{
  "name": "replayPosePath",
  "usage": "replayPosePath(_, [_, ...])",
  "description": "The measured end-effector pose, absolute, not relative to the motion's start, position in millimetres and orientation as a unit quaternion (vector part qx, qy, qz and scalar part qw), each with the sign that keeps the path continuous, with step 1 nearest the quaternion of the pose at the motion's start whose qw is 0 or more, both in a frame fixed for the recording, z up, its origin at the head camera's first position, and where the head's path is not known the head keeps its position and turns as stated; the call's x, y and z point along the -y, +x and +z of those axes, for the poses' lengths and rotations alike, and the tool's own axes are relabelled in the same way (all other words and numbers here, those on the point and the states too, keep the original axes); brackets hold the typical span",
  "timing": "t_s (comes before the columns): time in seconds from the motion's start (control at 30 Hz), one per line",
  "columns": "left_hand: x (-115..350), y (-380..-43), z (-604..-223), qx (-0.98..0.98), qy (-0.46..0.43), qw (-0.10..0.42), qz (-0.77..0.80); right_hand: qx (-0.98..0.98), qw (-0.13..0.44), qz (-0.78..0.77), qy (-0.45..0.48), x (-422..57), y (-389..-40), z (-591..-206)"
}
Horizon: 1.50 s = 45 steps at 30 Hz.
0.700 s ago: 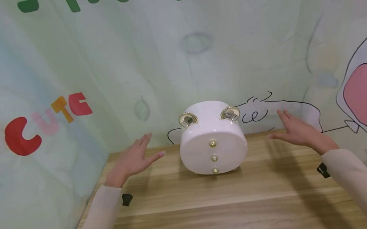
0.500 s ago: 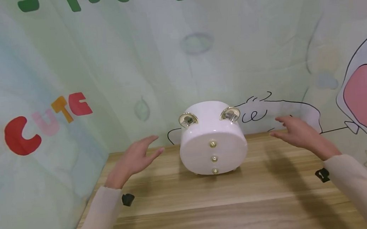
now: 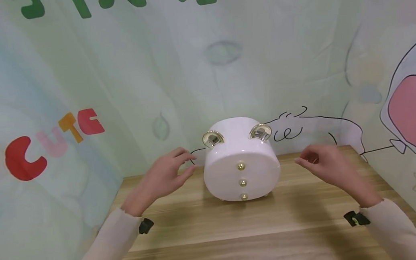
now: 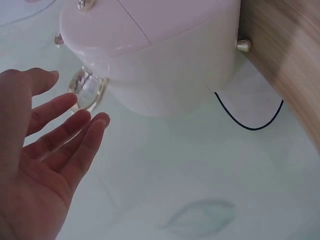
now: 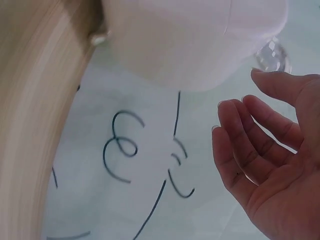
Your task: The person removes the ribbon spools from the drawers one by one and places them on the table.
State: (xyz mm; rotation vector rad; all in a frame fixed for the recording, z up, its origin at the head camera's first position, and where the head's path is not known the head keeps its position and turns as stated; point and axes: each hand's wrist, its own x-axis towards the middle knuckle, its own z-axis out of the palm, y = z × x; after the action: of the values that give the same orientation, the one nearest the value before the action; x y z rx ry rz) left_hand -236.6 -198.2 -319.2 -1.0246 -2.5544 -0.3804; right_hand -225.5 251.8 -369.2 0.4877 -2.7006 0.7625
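Note:
A glossy white oval storage box (image 3: 223, 177) stands upright at the back of the wooden table. Two gold-rimmed, ear-like rounds (image 3: 260, 132) rise from its top, and several gold knobs (image 3: 242, 182) run down its front in a line. To the box's left, my left hand (image 3: 164, 175) hovers with thumb and fingers parted and nothing between them. On the other side, my right hand (image 3: 331, 165) is held in the air, its fingers loosely bent and holding nothing. Small gold feet (image 4: 244, 45) show under the box in the left wrist view. Neither hand touches the box.
Behind the table (image 3: 252, 239) hangs a pale green printed cloth (image 3: 174, 68) with line drawings, which also covers the left and right sides. Colourful letters (image 3: 25, 159) are printed on its left part. Black wrist devices (image 3: 356, 218) sit at both sleeves.
Both hands have moved inward toward the box, and their fingers have bent from straighter poses, the right ones more. The box stays in place; the head view has shifted slightly.

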Motion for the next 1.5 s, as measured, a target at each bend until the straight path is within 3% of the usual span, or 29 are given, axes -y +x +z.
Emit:
replayPosePath(0.4, [170, -243, -309, 0.884, -0.437, 0.156, -0.060, 0.894, 0.221, 0.323, 0.218, -191, -204, -391])
replayPosePath(0.57, [167, -247, -303, 0.899, -0.424, 0.098, -0.048, 0.883, 0.236, 0.321, 0.248, -167, -204, -399])
replayPosePath(0.77, [164, -250, -307, 0.911, -0.410, 0.037, -0.034, 0.859, 0.322, 0.262, 0.299, -139, -204, -415])
replayPosePath(1.13, [153, -259, -313, 0.907, -0.417, 0.034, -0.039, 0.827, 0.432, 0.193, 0.302, -111, -213, -420])
replayPosePath(1.5, [158, -261, -312, 0.912, -0.407, -0.005, -0.041, 0.818, 0.454, 0.154, 0.320, -100, -218, -419])
